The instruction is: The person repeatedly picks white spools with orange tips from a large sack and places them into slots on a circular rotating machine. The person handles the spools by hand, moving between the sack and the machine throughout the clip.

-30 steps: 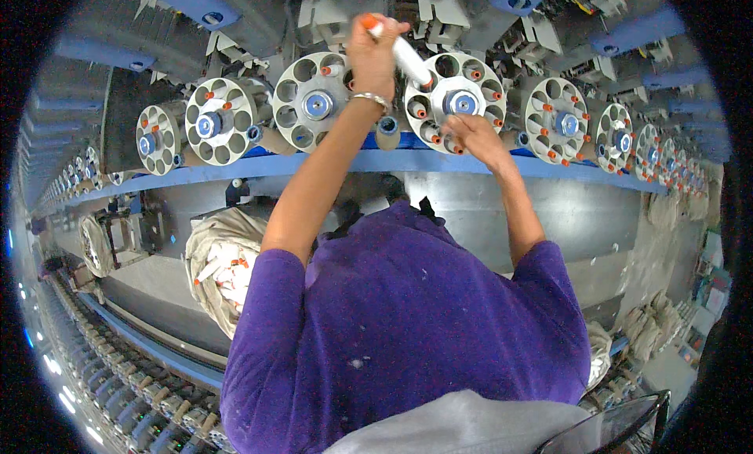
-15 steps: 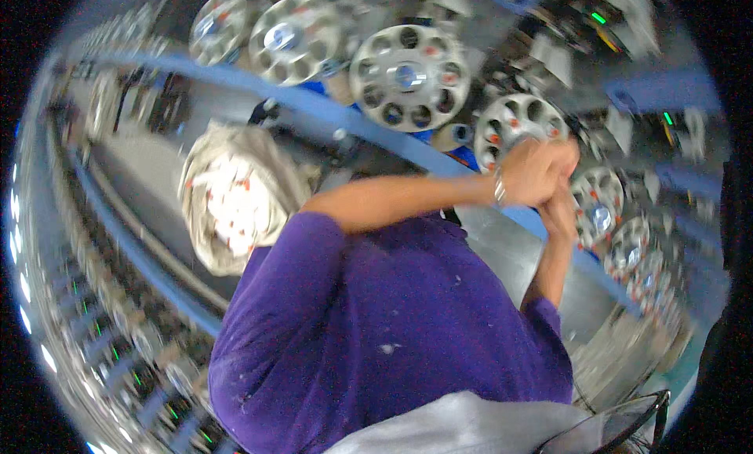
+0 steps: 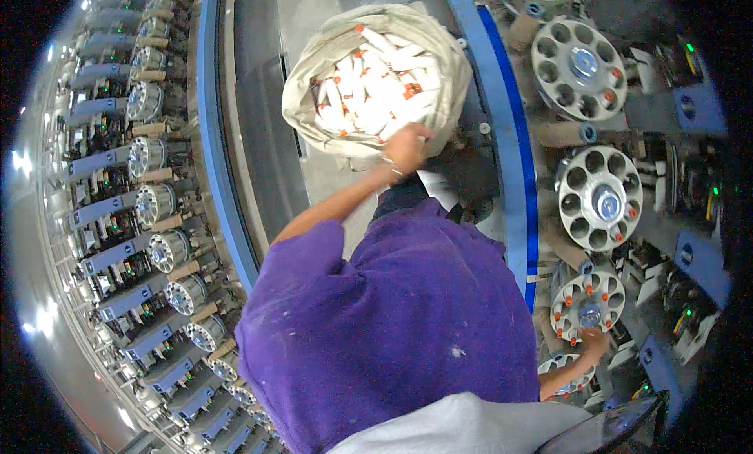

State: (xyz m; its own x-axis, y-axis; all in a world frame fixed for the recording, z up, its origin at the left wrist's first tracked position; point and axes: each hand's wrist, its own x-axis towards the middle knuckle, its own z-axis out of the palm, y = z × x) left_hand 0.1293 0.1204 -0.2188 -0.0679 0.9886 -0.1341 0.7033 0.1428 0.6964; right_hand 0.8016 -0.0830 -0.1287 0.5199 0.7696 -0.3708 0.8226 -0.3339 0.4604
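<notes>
A large off-white cloth sack [image 3: 302, 109] stands ahead of me, filled with white yarn bobbins [image 3: 369, 81] that have orange-red tips. At its near rim my left hand [image 3: 406, 148] is closed, with the fingers curled over the cloth edge. Far to the right, my right hand [image 3: 594, 346] reaches to the lower edge of a round bobbin magazine [image 3: 588, 306] with several orange-tipped bobbins in its holes. Those fingers are partly hidden and blurred; whether they hold anything is unclear.
More round magazines [image 3: 600, 199] line the machine at right, with brown paper tubes [image 3: 566, 134] between them. A blue rail [image 3: 510, 164] runs along that side. Another row of winding units [image 3: 149, 157] stands at left behind a blue rail [image 3: 210, 101].
The view has turned, bringing the sack in front. My hands, together by a magazine before, have parted: the left is at the sack rim, the right at a magazine.
</notes>
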